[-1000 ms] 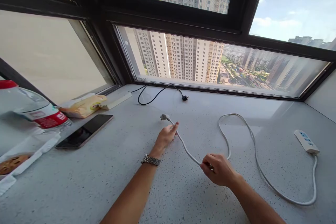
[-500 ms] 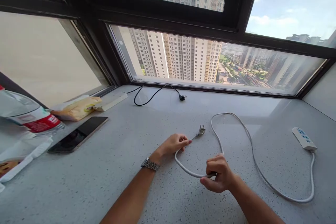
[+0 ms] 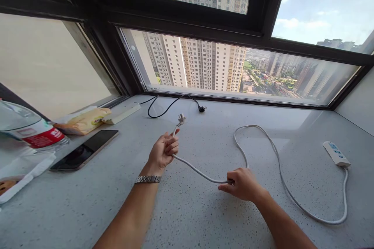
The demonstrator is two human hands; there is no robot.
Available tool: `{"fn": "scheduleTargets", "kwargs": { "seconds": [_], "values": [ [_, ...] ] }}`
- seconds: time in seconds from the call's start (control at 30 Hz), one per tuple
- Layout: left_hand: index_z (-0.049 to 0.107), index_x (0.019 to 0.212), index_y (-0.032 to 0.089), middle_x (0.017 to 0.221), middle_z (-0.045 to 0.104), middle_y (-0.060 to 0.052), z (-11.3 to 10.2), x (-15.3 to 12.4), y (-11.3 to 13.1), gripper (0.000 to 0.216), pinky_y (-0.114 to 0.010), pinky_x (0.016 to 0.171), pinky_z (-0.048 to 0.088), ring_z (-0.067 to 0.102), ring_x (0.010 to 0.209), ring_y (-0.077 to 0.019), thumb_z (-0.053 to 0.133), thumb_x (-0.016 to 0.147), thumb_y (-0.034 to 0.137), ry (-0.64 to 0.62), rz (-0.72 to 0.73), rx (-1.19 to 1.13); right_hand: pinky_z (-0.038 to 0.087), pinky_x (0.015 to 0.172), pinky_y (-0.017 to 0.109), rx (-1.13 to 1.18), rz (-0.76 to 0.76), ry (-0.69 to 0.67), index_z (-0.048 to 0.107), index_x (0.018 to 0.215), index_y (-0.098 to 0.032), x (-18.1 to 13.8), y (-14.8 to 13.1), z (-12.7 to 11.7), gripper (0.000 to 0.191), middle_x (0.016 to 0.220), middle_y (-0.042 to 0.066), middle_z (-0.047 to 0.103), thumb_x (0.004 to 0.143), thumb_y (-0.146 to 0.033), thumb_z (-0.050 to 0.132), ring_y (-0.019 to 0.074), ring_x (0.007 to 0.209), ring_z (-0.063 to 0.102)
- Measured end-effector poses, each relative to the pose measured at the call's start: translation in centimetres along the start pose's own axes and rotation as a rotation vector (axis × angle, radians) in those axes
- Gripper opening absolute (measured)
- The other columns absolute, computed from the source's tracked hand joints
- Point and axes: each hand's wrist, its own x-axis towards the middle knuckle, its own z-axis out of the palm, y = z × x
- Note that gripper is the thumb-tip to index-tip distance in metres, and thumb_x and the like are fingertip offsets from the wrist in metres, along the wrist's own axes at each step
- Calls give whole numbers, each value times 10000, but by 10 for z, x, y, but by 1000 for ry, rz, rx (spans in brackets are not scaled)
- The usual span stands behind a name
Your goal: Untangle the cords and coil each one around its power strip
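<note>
Over the counter (image 3: 189,218), a white cord (image 3: 204,176) is gripped by the curled fingers of the left hand (image 3: 162,151), just below its plug (image 3: 181,119). Farther right, it is held by the right hand (image 3: 243,184), and a power strip (image 3: 337,154) is seen at its end.

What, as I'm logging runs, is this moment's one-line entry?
left hand: holds white cord near plug; right hand: holds white cord further along; power strip: at right
</note>
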Motion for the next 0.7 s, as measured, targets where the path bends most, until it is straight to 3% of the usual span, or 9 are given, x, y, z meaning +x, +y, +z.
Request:
{"fn": "scheduleTargets", "kwargs": {
  "seconds": [0.13, 0.27, 0.37, 0.43, 0.5, 0.6, 0.7],
  "values": [
    [452, 678, 163, 439, 310, 78, -11, -3, 20, 401, -163, 285, 213, 256, 301, -54, 210, 984, 255, 129, 240, -83, 245, 507, 242, -66, 291, -18, 572, 599, -183, 1, 23, -21, 356, 568, 3, 552, 809, -469, 590, 117, 520, 424],
    [410, 638, 181, 419, 292, 73, -12, -5, 25, 414, -181, 294, 212, 238, 305, -63, 196, 986, 246, 178, 332, -100, 373, 735, 304, 1, 331, 18, 610, 661, -189, -2, 42, -37, 353, 650, 16, 616, 836, -486, 540, 148, 615, 529],
    [435, 658, 177, 403, 282, 75, -12, -6, 27, 401, -187, 289, 176, 215, 301, -63, 218, 988, 252, 187, 363, -102, 205, 1008, 458, 0, 374, 103, 645, 698, -203, -3, 49, -42, 342, 698, 13, 650, 859, -471, 505, 166, 713, 580],
    [430, 654, 178, 391, 272, 78, -13, -7, 31, 401, -190, 292, 153, 205, 298, -63, 221, 989, 252, 201, 405, -120, 47, 1055, 517, -31, 393, 149, 659, 699, -212, -1, 51, -42, 343, 737, 17, 670, 851, -483, 515, 192, 819, 595],
    [407, 640, 181, 380, 257, 81, -16, -9, 36, 413, -189, 301, 136, 196, 295, -62, 208, 992, 267, 222, 463, -149, -19, 1056, 534, -85, 385, 174, 669, 700, -218, 2, 50, -41, 339, 779, 24, 683, 841, -493, 530, 216, 914, 585],
    [357, 610, 184, 365, 222, 88, -18, -14, 44, 427, -181, 309, 114, 161, 286, -58, 194, 991, 289, 307, 585, -178, -7, 1052, 530, -149, 381, 190, 687, 726, -230, 10, 47, -37, 327, 818, 31, 690, 835, -500, 539, 222, 954, 571],
    [351, 602, 188, 362, 198, 89, -13, -19, 46, 431, -187, 317, 122, 146, 285, -64, 189, 991, 278, 381, 653, -135, 116, 1019, 500, -208, 429, 307, 679, 704, -215, 17, 44, -33, 363, 804, 52, 688, 837, -518, 532, 231, 942, 562]
  ]
}}
